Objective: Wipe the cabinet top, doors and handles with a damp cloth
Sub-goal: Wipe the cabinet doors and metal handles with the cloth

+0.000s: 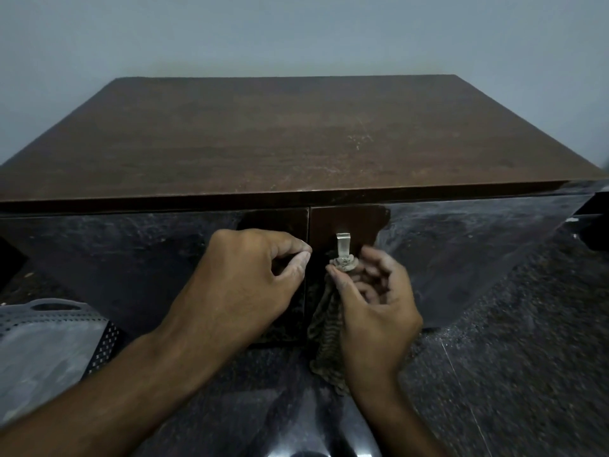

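Observation:
A low cabinet with a brown wooden top (280,133) stands against the wall, its two dark glossy doors (131,252) facing me. A silver handle (342,245) sticks out of the right door near the centre seam. My right hand (375,301) grips a brownish patterned cloth (326,338), bunched around the lower part of that handle, with the rest of the cloth hanging down. My left hand (250,275) is curled at the left door's edge by the seam; its fingers are closed there and hide whatever they touch.
A grey perforated plastic basket (49,328) sits on the floor at the lower left. The floor (510,357) is dark speckled stone. A plain pale wall (296,34) rises behind the cabinet.

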